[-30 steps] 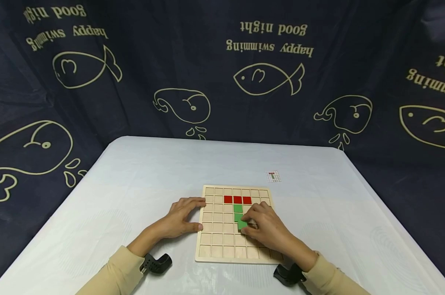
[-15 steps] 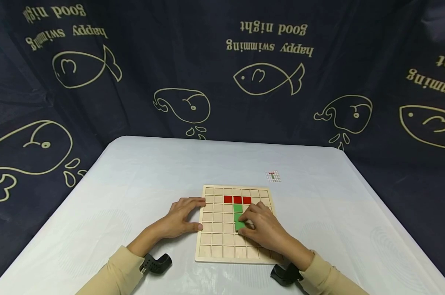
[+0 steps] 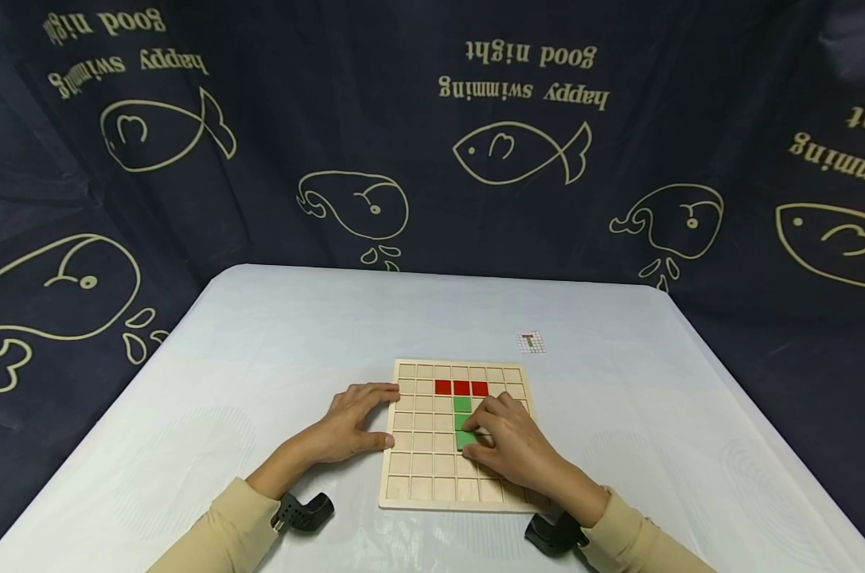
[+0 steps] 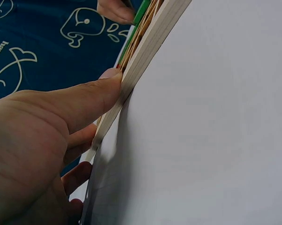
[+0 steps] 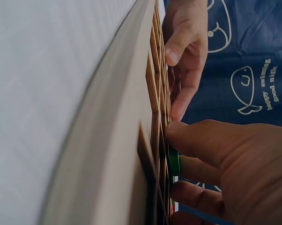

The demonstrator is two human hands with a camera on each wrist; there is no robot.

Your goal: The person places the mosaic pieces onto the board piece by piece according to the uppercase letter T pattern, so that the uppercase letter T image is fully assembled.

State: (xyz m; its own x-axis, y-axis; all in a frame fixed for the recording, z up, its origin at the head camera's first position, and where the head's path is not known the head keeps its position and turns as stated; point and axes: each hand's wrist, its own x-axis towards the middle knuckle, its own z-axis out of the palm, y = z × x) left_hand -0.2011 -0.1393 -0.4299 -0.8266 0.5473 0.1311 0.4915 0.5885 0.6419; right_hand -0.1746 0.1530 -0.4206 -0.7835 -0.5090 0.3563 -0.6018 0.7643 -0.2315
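A wooden grid board (image 3: pixel 421 464) lies on the white table. My left hand (image 3: pixel 349 426) rests along its left edge, the thumb and fingertips touching the rim; in the left wrist view the thumb (image 4: pixel 99 96) lies against the board's side. My right hand (image 3: pixel 511 439) is over the board's right half, its thumb and forefinger pinching a square green tile (image 3: pixel 465 442). That tile sits slightly raised and tilted in the right wrist view. Above it in the same column are more green tiles (image 3: pixel 462 404). Three red tiles (image 3: pixel 461 387) form a row near the top.
Behind the board's right corner lies a small card (image 3: pixel 531 343) printed with a T-shaped red and green pattern. A dark blue cloth (image 3: pixel 418 119) with whale and fish drawings hangs behind the table (image 3: pixel 317 318). Each wrist carries a black camera mount (image 3: pixel 306 512).
My right hand has moved slightly left, bringing the pinched green tile under the green column and lower against the grid. My left hand stays in place.
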